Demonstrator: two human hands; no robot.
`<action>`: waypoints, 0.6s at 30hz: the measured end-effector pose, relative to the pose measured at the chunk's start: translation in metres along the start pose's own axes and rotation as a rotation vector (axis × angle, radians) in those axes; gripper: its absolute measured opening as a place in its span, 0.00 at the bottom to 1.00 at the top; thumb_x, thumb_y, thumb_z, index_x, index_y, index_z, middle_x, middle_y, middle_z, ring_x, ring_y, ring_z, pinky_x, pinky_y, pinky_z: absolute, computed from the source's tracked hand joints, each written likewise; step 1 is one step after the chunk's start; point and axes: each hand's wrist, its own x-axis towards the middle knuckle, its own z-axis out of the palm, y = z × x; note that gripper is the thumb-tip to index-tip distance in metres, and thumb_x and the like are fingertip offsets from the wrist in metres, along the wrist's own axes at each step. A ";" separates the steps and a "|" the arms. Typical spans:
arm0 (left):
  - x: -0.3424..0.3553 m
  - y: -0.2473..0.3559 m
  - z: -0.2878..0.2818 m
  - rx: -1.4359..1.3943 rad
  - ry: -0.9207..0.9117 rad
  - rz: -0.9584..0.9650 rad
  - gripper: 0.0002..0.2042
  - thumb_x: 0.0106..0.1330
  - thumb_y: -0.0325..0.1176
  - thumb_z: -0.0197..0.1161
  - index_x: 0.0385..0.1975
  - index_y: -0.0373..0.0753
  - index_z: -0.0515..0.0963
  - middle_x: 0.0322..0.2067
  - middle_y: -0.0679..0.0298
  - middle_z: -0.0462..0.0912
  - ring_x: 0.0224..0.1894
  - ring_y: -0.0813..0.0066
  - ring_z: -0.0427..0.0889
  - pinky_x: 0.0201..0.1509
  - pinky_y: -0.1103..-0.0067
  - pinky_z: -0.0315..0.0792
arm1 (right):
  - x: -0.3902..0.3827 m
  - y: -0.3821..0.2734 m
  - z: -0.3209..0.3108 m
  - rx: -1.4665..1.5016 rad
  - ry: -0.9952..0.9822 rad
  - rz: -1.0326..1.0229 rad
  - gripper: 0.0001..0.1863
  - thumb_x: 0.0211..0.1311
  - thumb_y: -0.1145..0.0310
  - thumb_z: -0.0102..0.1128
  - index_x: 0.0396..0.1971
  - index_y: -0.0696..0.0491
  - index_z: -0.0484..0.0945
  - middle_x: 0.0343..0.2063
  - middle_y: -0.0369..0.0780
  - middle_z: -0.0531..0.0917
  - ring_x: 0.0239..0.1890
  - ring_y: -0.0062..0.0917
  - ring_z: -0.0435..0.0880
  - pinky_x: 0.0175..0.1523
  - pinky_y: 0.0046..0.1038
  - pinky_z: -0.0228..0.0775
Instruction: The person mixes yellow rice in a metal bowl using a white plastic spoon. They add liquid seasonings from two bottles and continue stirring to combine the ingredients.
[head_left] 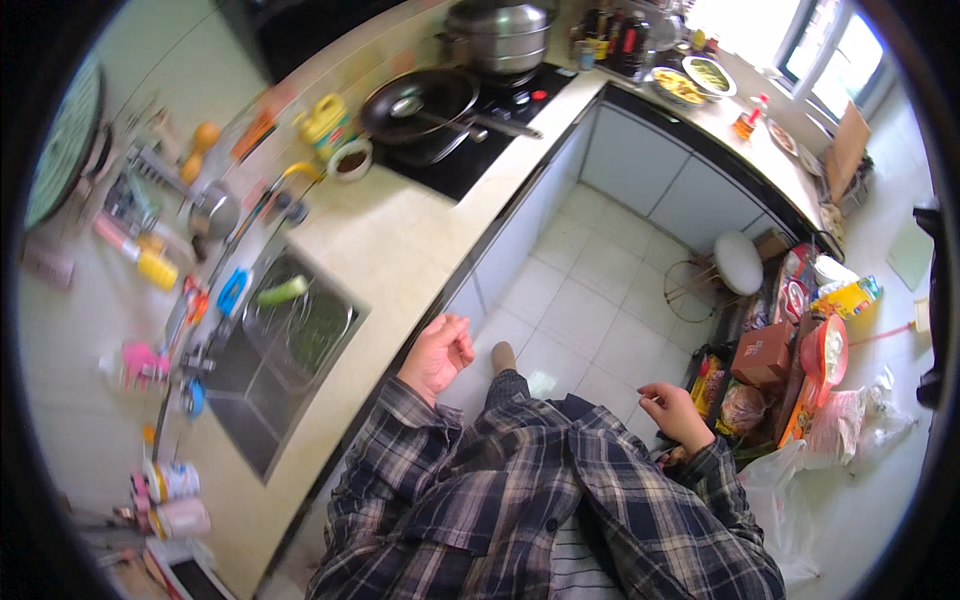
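Observation:
My left hand (438,358) is raised beside the front edge of the counter, near the sink (245,400). Its fingers are curled toward the palm, and I see nothing in them. Over on the right, my right hand (680,412) hangs in the air with its fingers loosely bent and a little apart. It appears to hold nothing and is nearest to a pile of boxes and bags. In the sink, a clear basin (335,365) contains leafy greens, and a pale green vegetable piece (283,291) lies at its far side.
A wok (385,105) with a ladle in it sits on the black cooktop (465,160), beside a steamer pot (497,40). Dishes of food (678,86) stand on the far counter. A round stool (738,262) and a red-brown box (763,355) are at the right.

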 end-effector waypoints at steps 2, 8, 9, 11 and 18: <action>0.059 0.006 0.020 0.102 -0.038 -0.070 0.11 0.68 0.28 0.61 0.27 0.46 0.65 0.21 0.73 0.67 0.22 0.83 0.69 0.27 0.83 0.66 | 0.025 0.001 -0.018 0.020 0.040 0.045 0.13 0.60 0.68 0.65 0.43 0.57 0.81 0.29 0.43 0.84 0.29 0.28 0.81 0.37 0.30 0.74; 0.230 0.024 0.108 0.341 -0.126 -0.169 0.13 0.66 0.26 0.61 0.25 0.48 0.62 0.19 0.74 0.66 0.19 0.83 0.66 0.24 0.84 0.63 | 0.074 0.010 -0.072 0.093 0.313 0.293 0.13 0.61 0.68 0.64 0.43 0.58 0.81 0.30 0.43 0.84 0.31 0.27 0.82 0.37 0.28 0.74; 0.256 0.026 0.125 0.417 -0.151 -0.205 0.13 0.65 0.26 0.60 0.26 0.48 0.62 0.19 0.73 0.66 0.20 0.83 0.66 0.25 0.83 0.64 | 0.080 0.013 -0.078 0.207 0.340 0.363 0.13 0.62 0.69 0.63 0.44 0.59 0.81 0.30 0.42 0.85 0.31 0.25 0.82 0.37 0.27 0.74; 0.301 0.024 0.154 0.494 -0.247 -0.277 0.13 0.66 0.26 0.60 0.26 0.47 0.62 0.20 0.73 0.66 0.21 0.83 0.67 0.26 0.83 0.66 | 0.088 0.020 -0.080 0.230 0.424 0.397 0.13 0.62 0.69 0.63 0.44 0.59 0.80 0.30 0.42 0.85 0.31 0.24 0.82 0.38 0.26 0.74; 0.424 -0.013 0.255 0.584 -0.398 -0.408 0.11 0.65 0.31 0.62 0.28 0.47 0.64 0.20 0.74 0.66 0.21 0.84 0.65 0.26 0.83 0.64 | 0.123 0.061 -0.099 0.292 0.503 0.565 0.14 0.61 0.68 0.64 0.44 0.60 0.80 0.32 0.42 0.86 0.34 0.23 0.84 0.40 0.25 0.75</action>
